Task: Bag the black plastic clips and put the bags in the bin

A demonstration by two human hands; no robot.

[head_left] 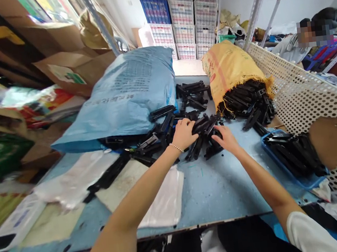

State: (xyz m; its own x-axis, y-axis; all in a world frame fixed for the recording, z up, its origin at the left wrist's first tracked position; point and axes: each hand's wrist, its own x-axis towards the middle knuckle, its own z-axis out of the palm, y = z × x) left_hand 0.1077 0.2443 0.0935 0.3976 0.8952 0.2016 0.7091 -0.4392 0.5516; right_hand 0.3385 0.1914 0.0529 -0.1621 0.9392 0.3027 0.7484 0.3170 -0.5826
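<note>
Long, narrow black plastic parts (200,144) lie in a loose heap in the middle of the blue tabletop; I cannot make out exactly what they are. At the heap's left side, my left hand (184,134), with a beaded bracelet at the wrist, curls its fingers over some of them. My right hand (226,138) is against the right side of the heap, thumb and fingers apart, its fingertips partly hidden among the parts. More parts spill from a yellow woven sack (231,65) behind and from under a big blue sack (131,89) at the left.
At the right, a blue basket (305,186) holds more black parts beside a perforated cream panel (300,88). White plastic bags (164,198) lie front left. Cardboard boxes (65,64) stand left, stacked crates (184,32) at the back. Another person (288,45) sits far right.
</note>
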